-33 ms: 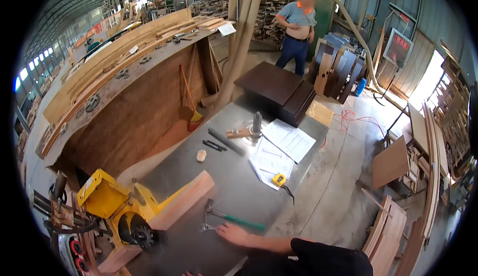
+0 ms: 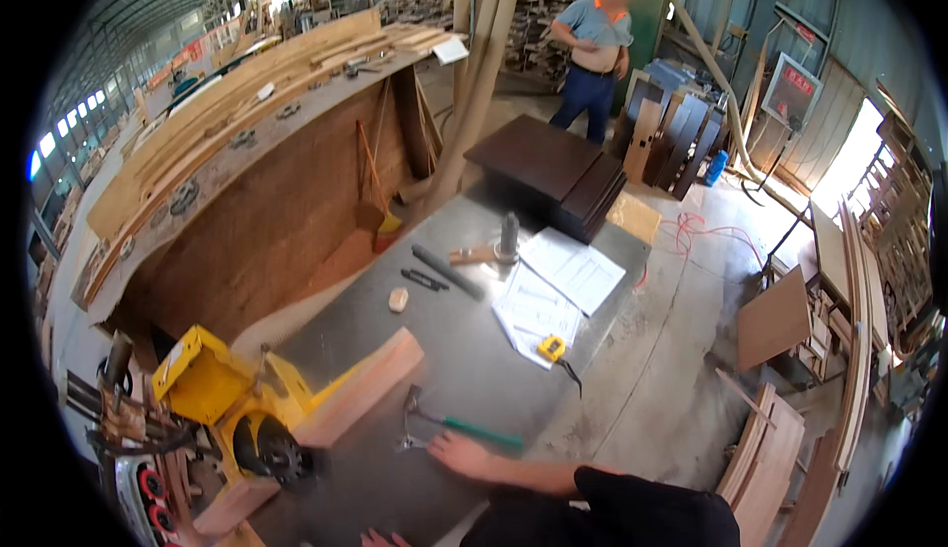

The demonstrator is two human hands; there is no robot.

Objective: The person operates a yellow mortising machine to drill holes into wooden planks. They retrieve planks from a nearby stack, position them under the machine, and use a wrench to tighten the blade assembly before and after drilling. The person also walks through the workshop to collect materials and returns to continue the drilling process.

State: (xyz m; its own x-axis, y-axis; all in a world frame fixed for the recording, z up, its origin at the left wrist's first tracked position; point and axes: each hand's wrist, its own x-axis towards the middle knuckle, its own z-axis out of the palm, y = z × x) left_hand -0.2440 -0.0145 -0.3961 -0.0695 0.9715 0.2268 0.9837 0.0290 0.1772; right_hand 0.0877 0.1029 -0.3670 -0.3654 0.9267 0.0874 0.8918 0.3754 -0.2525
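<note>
My right hand (image 2: 461, 455) lies low over the grey metal table (image 2: 474, 350), its fingers curled on the end of a small silver wrench (image 2: 409, 442). Most of the wrench's handle is hidden by the hand. Just beyond the fingers rests a hammer (image 2: 484, 433) with a green handle, its dark head toward the yellow machine. At the lower edge only the fingers of my left hand (image 2: 380, 540) show, spread apart with nothing visible in them. A yellow woodworking machine (image 2: 202, 379) with a dark toothed cutter (image 2: 281, 453) and a pale wooden board (image 2: 365, 389) stands at the left.
On the table lie papers with drawings (image 2: 568, 271), a yellow tape measure (image 2: 551, 349), black pens (image 2: 425, 278), a dark bar (image 2: 446, 271) and a small wood piece (image 2: 398, 299). Dark panels (image 2: 543, 167) are stacked at the far end. A person (image 2: 592, 53) stands behind them.
A little more of my left hand shows at the lower edge. The table and its things sit slightly higher in view. My right hand stays by the wrench.
</note>
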